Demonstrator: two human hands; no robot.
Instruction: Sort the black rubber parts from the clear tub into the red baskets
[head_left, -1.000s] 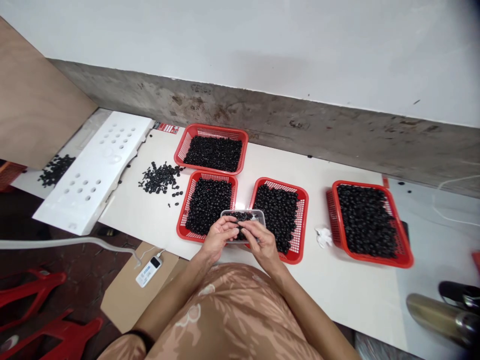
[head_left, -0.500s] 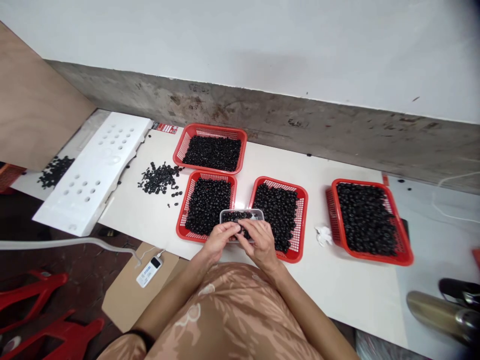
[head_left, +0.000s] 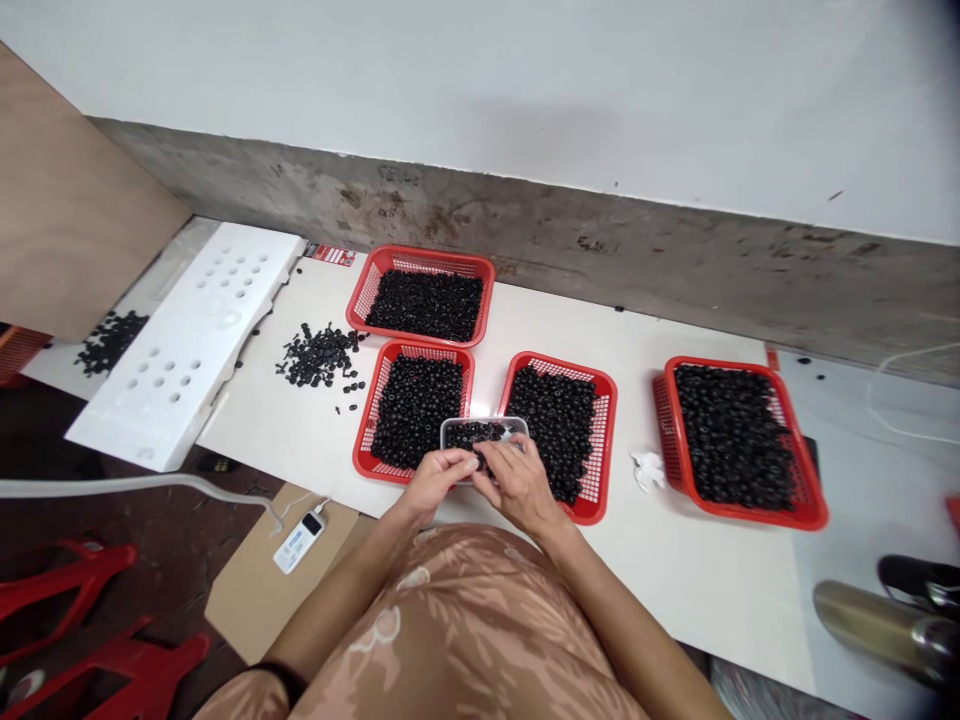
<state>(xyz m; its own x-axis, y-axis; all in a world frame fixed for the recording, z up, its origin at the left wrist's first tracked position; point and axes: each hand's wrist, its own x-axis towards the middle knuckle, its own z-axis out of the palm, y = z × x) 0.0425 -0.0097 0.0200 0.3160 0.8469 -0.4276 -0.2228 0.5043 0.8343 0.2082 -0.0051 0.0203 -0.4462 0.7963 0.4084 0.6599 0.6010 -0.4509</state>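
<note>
My left hand (head_left: 439,480) and my right hand (head_left: 517,482) meet over the near edge of a small clear plastic container (head_left: 448,437) with small black parts in it. Between the left thumb and forefinger is a small black part (head_left: 478,460); its exact shape is too small to make out. The right fingers are curled against that same part. Two red baskets of black ring-shaped parts flank the container: a left basket (head_left: 363,462) and a right basket (head_left: 606,440). My hands hide the container's near side.
Behind stands another red basket (head_left: 487,290) of small black parts; a fourth basket (head_left: 814,515) is at the right. Loose black parts (head_left: 319,357) lie left, near a white board with holes (head_left: 217,320). Crumpled white tissue (head_left: 647,470) and a power bank (head_left: 298,542) are also there.
My hands have shifted slightly and their fingers have drawn a little apart, so the black part between them shows more. The baskets and container stay in place.
</note>
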